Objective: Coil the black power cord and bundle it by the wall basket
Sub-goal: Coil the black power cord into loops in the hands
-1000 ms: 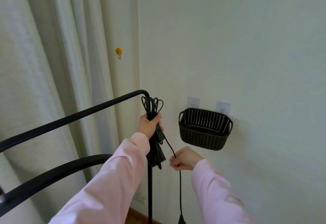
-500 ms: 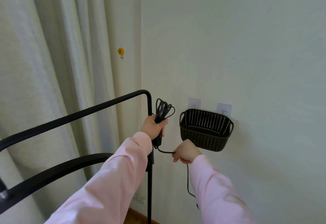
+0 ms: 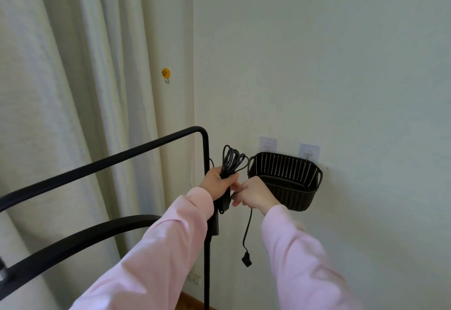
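— By the wall, what hangs there?

— A dark woven basket [image 3: 285, 182] on two clear adhesive hooks [image 3: 308, 151]. A flat dark shape seems to lie at its bottom; what it is cannot be told.

— And the black power cord [image 3: 230, 163]?

— Just left of the basket, gathered in loops. The bundle runs up and down: the looped tops stand above the left hand [image 3: 216, 182], fanning toward the basket's rim, and the lower loops and an inline block hang below the hand beside the black metal rack [image 3: 206, 212]'s upright post.

— How does the left hand hold it?

— Its fingers are wrapped tight around the middle of the bundle.

— And the right hand [image 3: 252, 193]?

— Touching the left one, in front of the basket. Its fingers are curled closed on the free strand, which drops from under the hand, slightly bowed, to the plug [image 3: 246, 260] dangling in the air, pointing down.

— Anything else nearby?

— A pale curtain [image 3: 73, 90] at left, and a yellow smiley hook [image 3: 166, 74] on the wall strip beside it.
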The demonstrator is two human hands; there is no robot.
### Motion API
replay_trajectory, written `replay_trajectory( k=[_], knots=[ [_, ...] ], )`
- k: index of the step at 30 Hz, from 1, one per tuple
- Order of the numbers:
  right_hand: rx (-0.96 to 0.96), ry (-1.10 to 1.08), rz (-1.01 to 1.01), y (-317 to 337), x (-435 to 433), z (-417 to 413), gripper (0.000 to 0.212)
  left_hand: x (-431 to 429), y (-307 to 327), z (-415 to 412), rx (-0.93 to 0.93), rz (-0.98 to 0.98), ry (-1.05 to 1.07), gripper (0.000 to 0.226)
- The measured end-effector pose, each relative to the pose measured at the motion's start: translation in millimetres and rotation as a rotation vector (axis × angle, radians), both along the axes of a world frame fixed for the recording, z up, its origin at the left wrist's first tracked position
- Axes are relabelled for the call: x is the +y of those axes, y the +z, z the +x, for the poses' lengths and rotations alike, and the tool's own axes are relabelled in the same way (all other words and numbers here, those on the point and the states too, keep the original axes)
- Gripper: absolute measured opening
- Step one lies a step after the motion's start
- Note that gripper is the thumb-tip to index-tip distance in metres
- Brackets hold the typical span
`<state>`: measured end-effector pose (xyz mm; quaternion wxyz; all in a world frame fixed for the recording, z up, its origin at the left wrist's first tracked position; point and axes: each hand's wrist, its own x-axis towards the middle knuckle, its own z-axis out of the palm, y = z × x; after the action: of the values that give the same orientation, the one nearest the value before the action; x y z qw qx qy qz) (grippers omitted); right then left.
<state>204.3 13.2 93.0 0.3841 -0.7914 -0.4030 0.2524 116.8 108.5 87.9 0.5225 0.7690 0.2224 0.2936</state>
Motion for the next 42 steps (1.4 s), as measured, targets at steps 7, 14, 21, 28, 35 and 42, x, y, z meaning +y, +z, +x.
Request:
replay_trajectory(
  k=[7,14,21,28,35,42],
  knots=[
    [0.02,-0.015,0.1,8,1,-1,0.016,-1,1,2,0.005,0.052,0.013,0.026],
    [0.054,-0.124,0.187,5,3,2,0.016,-4,3,0,-0.018,-0.034,-0.021,0.023],
    [0.144,-0.179,0.261,-3,1,6,0.018,-3,0,0,0.001,-0.013,-0.001,0.032],
    [0.069,-0.258,0.251,-15,-4,15,0.013,1,-3,0,-0.037,-0.074,0.084,0.033],
    [0.059,-0.303,0.467,-9,-6,11,0.03,2,-3,-1,-0.036,-0.09,0.066,0.017],
    [0.168,-0.301,0.591,9,-3,8,0.018,-1,1,-1,-0.022,-0.083,0.062,0.021]
  ],
)
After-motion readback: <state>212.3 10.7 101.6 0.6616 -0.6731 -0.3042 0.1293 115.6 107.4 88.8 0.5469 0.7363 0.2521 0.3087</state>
